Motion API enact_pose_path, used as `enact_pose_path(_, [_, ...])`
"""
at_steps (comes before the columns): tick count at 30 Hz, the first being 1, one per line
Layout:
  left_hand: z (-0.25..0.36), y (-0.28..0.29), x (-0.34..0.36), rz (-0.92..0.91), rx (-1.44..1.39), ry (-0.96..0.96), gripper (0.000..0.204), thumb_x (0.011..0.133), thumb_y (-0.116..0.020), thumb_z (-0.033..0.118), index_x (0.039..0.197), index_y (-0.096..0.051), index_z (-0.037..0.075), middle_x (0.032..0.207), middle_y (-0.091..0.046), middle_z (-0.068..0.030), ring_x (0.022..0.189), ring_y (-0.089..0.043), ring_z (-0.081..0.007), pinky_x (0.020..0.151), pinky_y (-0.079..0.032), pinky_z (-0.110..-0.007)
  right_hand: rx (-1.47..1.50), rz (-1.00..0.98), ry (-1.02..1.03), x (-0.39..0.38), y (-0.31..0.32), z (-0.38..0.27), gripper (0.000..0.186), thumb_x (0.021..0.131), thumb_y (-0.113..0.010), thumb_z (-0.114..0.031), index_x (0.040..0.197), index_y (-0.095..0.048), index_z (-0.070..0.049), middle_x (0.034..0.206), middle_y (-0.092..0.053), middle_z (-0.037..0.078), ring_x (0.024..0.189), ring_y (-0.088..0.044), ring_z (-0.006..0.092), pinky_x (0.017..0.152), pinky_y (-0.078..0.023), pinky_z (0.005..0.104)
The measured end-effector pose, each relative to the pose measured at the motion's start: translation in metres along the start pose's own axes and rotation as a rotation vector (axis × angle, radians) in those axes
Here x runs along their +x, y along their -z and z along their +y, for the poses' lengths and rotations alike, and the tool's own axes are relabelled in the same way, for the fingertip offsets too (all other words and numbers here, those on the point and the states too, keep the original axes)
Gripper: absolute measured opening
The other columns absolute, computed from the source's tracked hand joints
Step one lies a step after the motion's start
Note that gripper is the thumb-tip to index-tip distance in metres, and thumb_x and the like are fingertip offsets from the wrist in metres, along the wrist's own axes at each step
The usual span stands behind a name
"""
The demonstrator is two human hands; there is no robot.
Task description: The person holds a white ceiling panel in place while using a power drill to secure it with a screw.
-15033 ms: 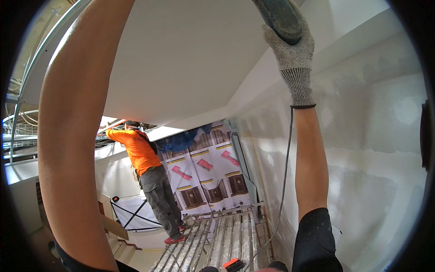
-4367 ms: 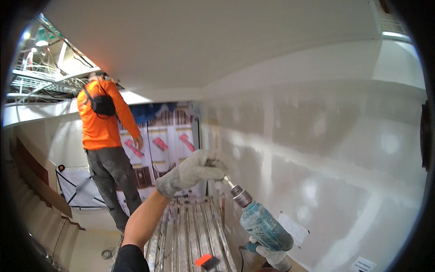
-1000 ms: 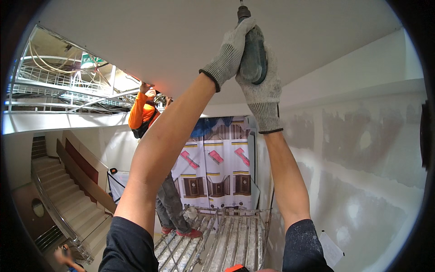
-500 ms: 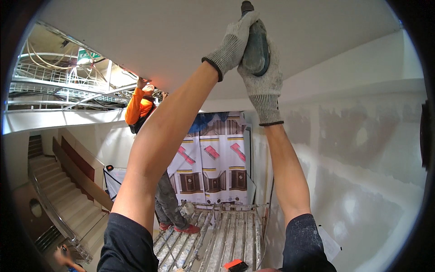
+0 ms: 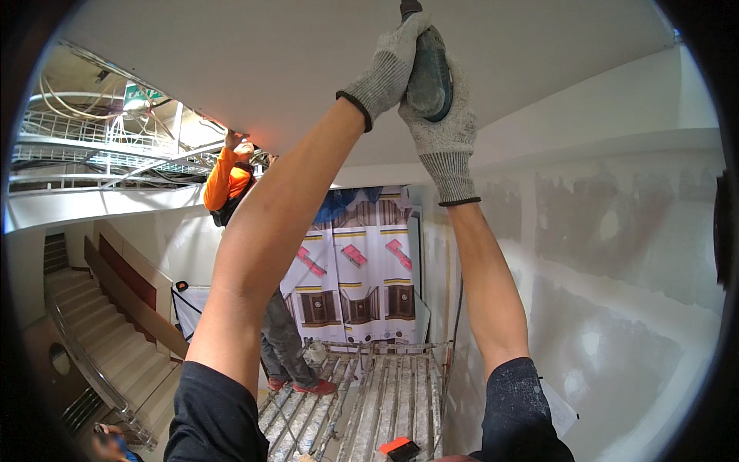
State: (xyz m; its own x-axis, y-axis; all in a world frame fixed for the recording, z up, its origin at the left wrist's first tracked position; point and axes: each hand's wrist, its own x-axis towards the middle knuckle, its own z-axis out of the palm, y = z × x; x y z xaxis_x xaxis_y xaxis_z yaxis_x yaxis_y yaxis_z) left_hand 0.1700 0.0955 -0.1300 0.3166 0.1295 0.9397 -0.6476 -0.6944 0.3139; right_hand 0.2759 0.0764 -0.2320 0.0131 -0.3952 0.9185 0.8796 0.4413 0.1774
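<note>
Both my arms reach overhead in grey knitted work gloves with dark cuffs. Between them a dark teal power drill (image 5: 429, 88) points its black nose at the pale ceiling panel (image 5: 292, 69). My right hand (image 5: 449, 127) is closed around the drill's body from the right. From the left, my left hand (image 5: 396, 58) wraps the upper part near the nose. The drill's front end is close to or against the panel; which one, I cannot tell. Most of its handle is hidden by the gloves.
A co-worker in an orange top (image 5: 222, 181) stands on the scaffold planks (image 5: 385, 400), one hand raised to the panel edge. Exposed cables and framing (image 5: 100, 146) lie left. A patched wall (image 5: 608, 231) rises at right; an orange-black object (image 5: 399, 448) rests on the planks. Stairs (image 5: 108, 323) descend at left.
My view has shifted slightly, so most things sit a little further left and up. Both hands keep their grip on the drill. The co-worker's pose looks the same.
</note>
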Motion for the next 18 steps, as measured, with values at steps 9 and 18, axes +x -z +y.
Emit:
enact_pose_path(9, [-0.003,0.004,0.003,-0.156,-0.005,-0.158,0.045,0.102,-0.055,0.050,0.089,-0.067,0.009,0.081,-0.066,-0.0004,0.075,-0.064,-0.0135,0.068,-0.052,-0.031,-0.050,0.043,0.085,0.000,-0.002,0.002,0.095,0.075,-0.090,-0.020,0.154,-0.039,-0.009,0.145,-0.055,0.020,0.133,-0.057,0.0349,0.109,-0.050,0.0422])
enact_pose_path(18, [-0.001,0.002,0.011,-0.175,-0.140,-0.105,0.046,0.101,-0.055,0.052,0.089,-0.068,0.009,0.080,-0.068,-0.0027,0.071,-0.066,-0.0154,0.066,-0.054,-0.031,-0.056,0.047,0.051,0.004,-0.003,0.001,0.092,0.076,-0.090,-0.023,0.152,-0.041,-0.009,0.144,-0.057,0.020,0.132,-0.058,0.0340,0.109,-0.051,0.0418])
